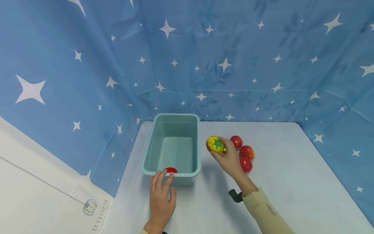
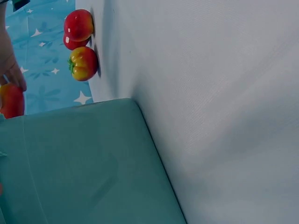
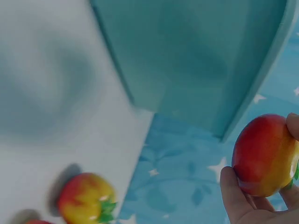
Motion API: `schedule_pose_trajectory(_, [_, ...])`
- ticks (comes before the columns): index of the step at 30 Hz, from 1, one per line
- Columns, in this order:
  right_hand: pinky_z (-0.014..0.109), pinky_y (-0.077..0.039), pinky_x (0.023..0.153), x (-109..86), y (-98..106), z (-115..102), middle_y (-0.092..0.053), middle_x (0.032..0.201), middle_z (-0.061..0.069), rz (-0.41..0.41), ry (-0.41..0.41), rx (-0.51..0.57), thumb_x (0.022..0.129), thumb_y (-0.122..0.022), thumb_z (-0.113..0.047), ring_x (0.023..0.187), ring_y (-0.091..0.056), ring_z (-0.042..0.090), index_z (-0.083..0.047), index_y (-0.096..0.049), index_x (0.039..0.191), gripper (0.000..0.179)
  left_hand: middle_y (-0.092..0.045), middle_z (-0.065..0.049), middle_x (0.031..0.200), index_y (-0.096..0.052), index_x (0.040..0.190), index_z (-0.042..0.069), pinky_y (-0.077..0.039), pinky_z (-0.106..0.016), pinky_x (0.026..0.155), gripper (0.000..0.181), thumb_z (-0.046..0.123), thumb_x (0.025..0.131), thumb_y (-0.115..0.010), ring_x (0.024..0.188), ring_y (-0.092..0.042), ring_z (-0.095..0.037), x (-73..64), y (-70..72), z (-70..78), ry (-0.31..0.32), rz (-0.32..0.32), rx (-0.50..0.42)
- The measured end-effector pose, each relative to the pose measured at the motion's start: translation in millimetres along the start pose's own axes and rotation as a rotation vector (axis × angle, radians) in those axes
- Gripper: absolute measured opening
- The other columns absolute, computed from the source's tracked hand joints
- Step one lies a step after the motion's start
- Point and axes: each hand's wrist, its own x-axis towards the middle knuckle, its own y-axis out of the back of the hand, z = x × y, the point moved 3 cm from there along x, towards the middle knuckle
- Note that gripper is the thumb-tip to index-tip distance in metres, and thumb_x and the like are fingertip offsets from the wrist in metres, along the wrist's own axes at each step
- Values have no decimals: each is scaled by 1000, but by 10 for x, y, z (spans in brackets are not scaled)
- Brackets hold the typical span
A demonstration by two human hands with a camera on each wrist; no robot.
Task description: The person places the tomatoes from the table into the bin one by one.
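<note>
The tub [image 1: 197, 146] hides part of the red fruit [image 1: 171, 170] inside. The right wrist view crops the right hand [image 3: 257, 212] and held fruit [image 3: 261, 156]; the lower-left fruit [image 3: 84, 198] is blurred.

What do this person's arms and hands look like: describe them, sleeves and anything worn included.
Both the left hand and right hand are gloveless. The right sleeve is long and pale beige, with a small dark marking. A black, bent piece shows beside the right wrist. Only a sliver of the left sleeve shows, also pale.
</note>
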Motion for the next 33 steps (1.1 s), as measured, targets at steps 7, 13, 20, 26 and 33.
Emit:
schedule_pose_trajectory(7, [45, -53, 92, 18, -99, -333, -48, 140, 6, -33, 46, 84, 81, -79, -21, 119, -52, 26, -13, -45, 142, 70, -51, -17, 137, -61, 131, 9, -14, -54, 117, 52, 3, 80, -62, 134, -37, -38, -4, 3, -7, 7, -9, 10])
schedule_pose_trajectory(13, [45, -53, 92, -63, -287, -524, -48, 139, 5, -117, 82, 127, 82, -78, -18, 119, -52, 26, -16, -46, 141, 67, -51, -15, 139, -62, 130, 7, -17, -56, 116, 50, 5, 80, -63, 134, -37, -38, -2, 7, -6, 11, -13, 23])
schedule_pose_trajectory(20, [46, -54, 90, -119, -502, -628, -48, 138, 3, -140, 126, 118, 82, -78, -17, 119, -52, 23, -18, -48, 139, 65, -51, -14, 139, -62, 130, 10, -16, -56, 116, 51, 5, 80, -66, 136, -36, -35, -1, 13, -6, 22, -33, 41])
schedule_pose_trajectory(26, [43, -56, 86, -155, -637, -689, -49, 136, 1, -166, 210, 150, 82, -78, -18, 115, -53, 21, -18, -49, 138, 63, -51, -14, 138, -62, 130, 10, -17, -57, 116, 52, 5, 79, -66, 135, -37, -35, -2, 11, -15, 19, -28, 44])
schedule_pose_trajectory(33, [36, -55, 83, -182, -760, -724, -50, 134, -2, -195, 276, 134, 80, -80, -17, 111, -54, 15, -20, -51, 136, 63, -51, -16, 138, -61, 131, 11, -12, -51, 119, 51, 6, 80, -64, 136, -36, -35, 3, 6, -3, 20, -31, 31])
